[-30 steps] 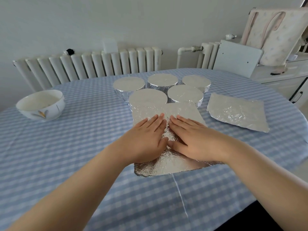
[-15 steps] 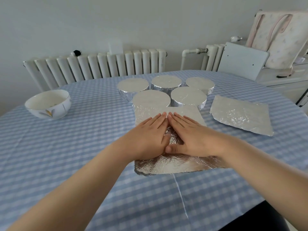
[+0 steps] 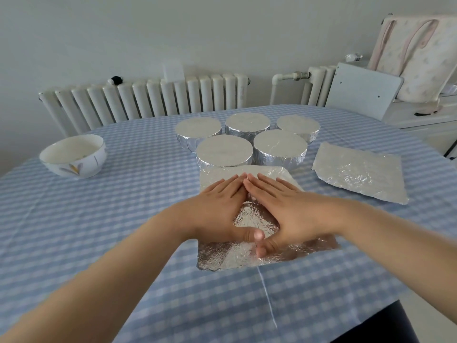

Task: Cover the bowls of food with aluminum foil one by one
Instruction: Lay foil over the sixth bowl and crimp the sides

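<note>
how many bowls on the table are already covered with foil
5, clustered mid-table beyond the hands: three in a back row, two in front. None looks hidden. The bowl at left is uncovered.

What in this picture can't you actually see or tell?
- Head view: food in the five round foil-wrapped bowls, hidden by foil.
- Middle of the flat silver foil sheet, covered by the left hand and right hand.
- White flower-painted bowl: contents too pale to identify.
</note>
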`<state>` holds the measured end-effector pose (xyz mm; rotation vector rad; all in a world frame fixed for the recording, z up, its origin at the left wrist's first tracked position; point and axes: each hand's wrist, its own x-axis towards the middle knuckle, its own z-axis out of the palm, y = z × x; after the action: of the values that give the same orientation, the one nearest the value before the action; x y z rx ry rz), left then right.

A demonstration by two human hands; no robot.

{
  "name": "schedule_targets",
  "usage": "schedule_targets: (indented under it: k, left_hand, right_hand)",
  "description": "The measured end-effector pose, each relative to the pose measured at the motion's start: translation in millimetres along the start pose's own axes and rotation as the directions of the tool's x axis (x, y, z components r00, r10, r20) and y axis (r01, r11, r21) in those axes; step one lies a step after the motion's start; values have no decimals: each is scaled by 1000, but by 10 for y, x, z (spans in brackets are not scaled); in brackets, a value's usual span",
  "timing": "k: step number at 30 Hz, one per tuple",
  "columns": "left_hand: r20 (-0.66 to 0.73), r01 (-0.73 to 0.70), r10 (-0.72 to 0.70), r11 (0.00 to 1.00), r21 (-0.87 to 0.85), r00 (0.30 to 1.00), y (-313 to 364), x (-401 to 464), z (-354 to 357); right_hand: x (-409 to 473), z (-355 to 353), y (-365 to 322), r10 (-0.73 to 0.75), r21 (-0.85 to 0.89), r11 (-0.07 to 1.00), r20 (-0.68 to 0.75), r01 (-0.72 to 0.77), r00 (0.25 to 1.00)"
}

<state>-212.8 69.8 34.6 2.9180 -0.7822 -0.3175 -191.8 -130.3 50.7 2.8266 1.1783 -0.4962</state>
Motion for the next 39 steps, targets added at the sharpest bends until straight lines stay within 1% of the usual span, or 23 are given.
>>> schedule_targets:
  k: [2, 4, 6, 8, 13, 16, 18, 20, 22, 24, 29, 31, 33, 35, 37, 39]
  left_hand:
    - [39, 17, -16, 1000, -15, 999, 13, -5, -30]
    - [75, 54, -50, 998, -43, 996, 36, -22, -49]
    - [78, 74, -68, 995, -69, 995, 59, -45, -56]
    - [72, 80, -74, 994, -80, 995, 64, -54, -47]
    - [45, 71, -66, 991, -117, 997, 67, -59, -20]
    - [47, 68, -62, 988, -137, 997, 66, -71, -19]
    - [62, 81, -72, 986, -144, 995, 54, -65, -14]
    - [84, 97, -85, 986, -139, 993, 39, -61, -5]
    - [96, 102, -89, 985, -137, 991, 28, -56, 5]
    - [96, 99, -86, 985, -141, 992, 28, -54, 9]
    - [98, 105, -90, 983, -152, 991, 26, -62, 8]
    - [108, 115, -99, 982, -153, 989, 20, -60, 9]
    - [107, 110, -94, 983, -150, 990, 21, -59, 4]
    - [97, 99, -86, 984, -145, 992, 32, -59, -1]
    - [95, 102, -89, 985, -142, 991, 50, -65, -17]
    - [85, 99, -87, 985, -139, 993, 67, -74, -30]
  right_hand:
    - [-26, 4, 45, 20, 17, 1000, 26, -21, 999]
    - [-38, 9, 91, 30, 69, 997, 36, -33, 999]
    - [-43, 15, 124, 30, 122, 992, 31, -34, 999]
    - [-54, 29, 140, 28, 157, 987, 11, -29, 1000]
    - [-77, 103, 166, -7, 177, 984, -80, 21, 997]
    - [-88, 181, 197, -37, 171, 983, -174, 67, 984]
    - [-103, 256, 237, -60, 165, 980, -264, 106, 963]
    - [-116, 371, 279, -87, 144, 977, -394, 155, 915]
    - [-124, 516, 327, -64, 157, 973, -511, 166, 857]
    - [-132, 626, 364, -12, 214, 964, -558, 158, 830]
    - [-214, 659, 377, -15, 225, 961, -541, 162, 841]
    - [-274, 541, 356, 16, 283, 943, -564, 175, 826]
    - [-317, 353, 311, 21, 296, 936, -588, 191, 808]
    - [-307, 168, 224, -1, 257, 953, -530, 162, 848]
    - [-226, 57, 138, -26, 208, 970, -411, 122, 911]
    - [-95, 54, 104, -17, 215, 973, -312, 89, 950]
